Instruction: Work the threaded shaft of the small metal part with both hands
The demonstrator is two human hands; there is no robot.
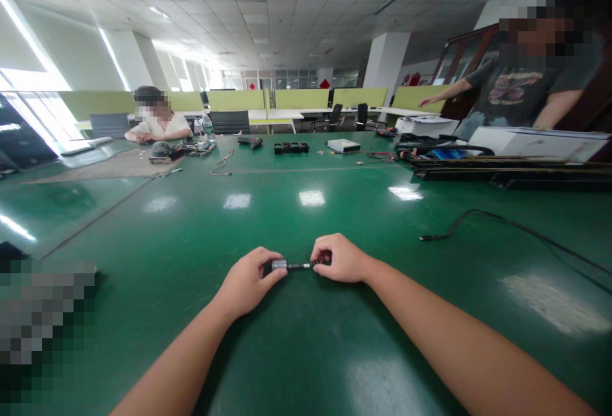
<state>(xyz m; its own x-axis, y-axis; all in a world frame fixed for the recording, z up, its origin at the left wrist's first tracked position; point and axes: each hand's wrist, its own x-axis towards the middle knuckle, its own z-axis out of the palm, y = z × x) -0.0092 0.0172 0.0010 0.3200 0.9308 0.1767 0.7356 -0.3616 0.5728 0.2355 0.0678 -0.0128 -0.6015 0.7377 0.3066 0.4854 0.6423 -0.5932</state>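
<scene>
My left hand (251, 279) is closed around the silver-grey handle of what looks like a small screwdriver (279, 265). Its thin dark shaft lies level and points right, with a bright tip close to my right hand. Thumb and fingers of my right hand (342, 258) pinch a small black piece (316, 262), mostly hidden by the fingers. Whether the shaft's tip touches that piece, I cannot tell. Both hands are low over the green table (306, 339), near its middle.
A black cable (507, 217) crosses the table at right. Farther back are a power drill (250, 142), a black tray (291, 148), a white box (343, 146) and dark metal strips (459, 167). One person sits at the far left; another stands at the right.
</scene>
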